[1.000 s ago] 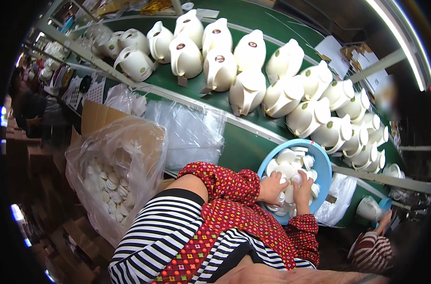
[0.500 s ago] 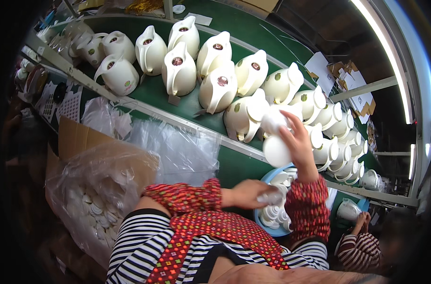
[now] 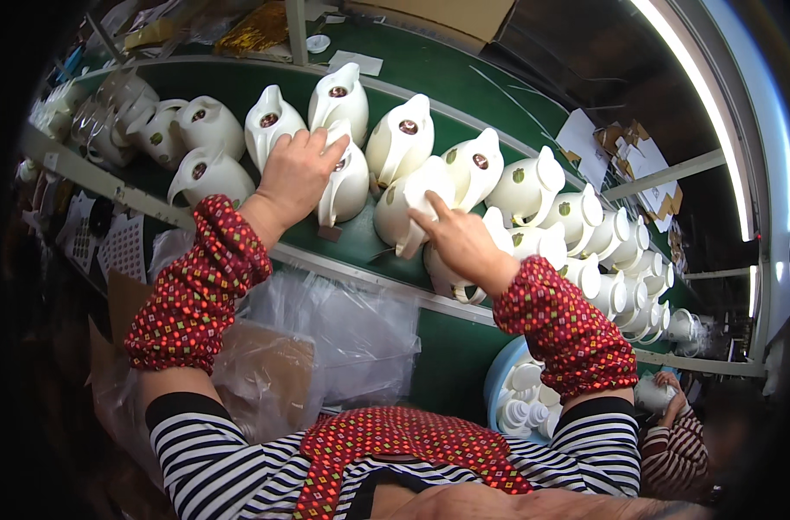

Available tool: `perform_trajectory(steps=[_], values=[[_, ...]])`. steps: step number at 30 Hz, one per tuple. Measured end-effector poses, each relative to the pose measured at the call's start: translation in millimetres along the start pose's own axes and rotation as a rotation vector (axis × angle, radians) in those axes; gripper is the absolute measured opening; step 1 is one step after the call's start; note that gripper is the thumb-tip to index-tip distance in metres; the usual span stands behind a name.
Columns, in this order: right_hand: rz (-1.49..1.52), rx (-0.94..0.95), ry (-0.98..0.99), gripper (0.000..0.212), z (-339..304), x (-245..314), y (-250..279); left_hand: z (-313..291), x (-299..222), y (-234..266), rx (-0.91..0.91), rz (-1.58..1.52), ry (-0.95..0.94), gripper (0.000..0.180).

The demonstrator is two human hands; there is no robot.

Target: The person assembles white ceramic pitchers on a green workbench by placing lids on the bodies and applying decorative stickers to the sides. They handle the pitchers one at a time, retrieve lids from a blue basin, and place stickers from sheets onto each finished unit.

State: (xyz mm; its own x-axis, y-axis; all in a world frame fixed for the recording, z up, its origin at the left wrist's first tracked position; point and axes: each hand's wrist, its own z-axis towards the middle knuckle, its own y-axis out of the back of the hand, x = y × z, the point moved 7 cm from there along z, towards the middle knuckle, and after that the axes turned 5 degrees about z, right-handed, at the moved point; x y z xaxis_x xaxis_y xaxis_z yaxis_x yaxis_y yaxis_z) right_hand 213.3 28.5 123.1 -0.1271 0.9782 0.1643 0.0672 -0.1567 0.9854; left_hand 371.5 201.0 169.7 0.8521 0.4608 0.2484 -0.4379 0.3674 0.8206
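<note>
Cream thermos jugs stand in rows on the green bench. My left hand (image 3: 298, 178) is closed, fingers bent over the top of one jug (image 3: 350, 192), whose brown-red mouth partly shows; anything inside the fingers is hidden. At a nearer jug (image 3: 393, 215), a white lid (image 3: 433, 177) sits over the top. My right hand (image 3: 461, 238) has its fingers on that lid's near edge, index finger foremost. The jugs to the left and behind, such as one jug (image 3: 339, 102), show uncovered mouths. On the right, several jugs, among them one (image 3: 577, 217), wear white lids.
A light-blue tub (image 3: 492, 381) of white lids stands below my right forearm. Clear plastic bags (image 3: 351, 338) lie at the bench's near side, beside an open cardboard box (image 3: 269, 368). A metal rail (image 3: 360, 276) runs along the jugs. Another person (image 3: 676, 433) works at lower right.
Both hands have reached forward to the jugs, the left from above the tub. The white lid my right hand carried is now on a jug. The tub shows more fully.
</note>
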Motion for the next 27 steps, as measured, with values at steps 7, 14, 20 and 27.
perform_trajectory(steps=[7, 14, 20, 27], values=[[0.443, -0.516, -0.203, 0.029, 8, -86, 78, -18, -30, -47, 0.374, -0.161, -0.063, 0.043], [0.859, -0.831, -0.57, 0.022, 20, -260, 25, 66, -34, -24, -0.096, -0.55, 0.106, 0.032], [0.542, -0.669, -0.596, 0.022, 28, -248, -5, 143, -19, -115, -0.396, -0.481, 0.277, 0.025], [0.146, -0.102, -0.34, 0.084, 34, -180, 51, 137, -45, -160, -0.232, -0.488, 0.159, 0.019]])
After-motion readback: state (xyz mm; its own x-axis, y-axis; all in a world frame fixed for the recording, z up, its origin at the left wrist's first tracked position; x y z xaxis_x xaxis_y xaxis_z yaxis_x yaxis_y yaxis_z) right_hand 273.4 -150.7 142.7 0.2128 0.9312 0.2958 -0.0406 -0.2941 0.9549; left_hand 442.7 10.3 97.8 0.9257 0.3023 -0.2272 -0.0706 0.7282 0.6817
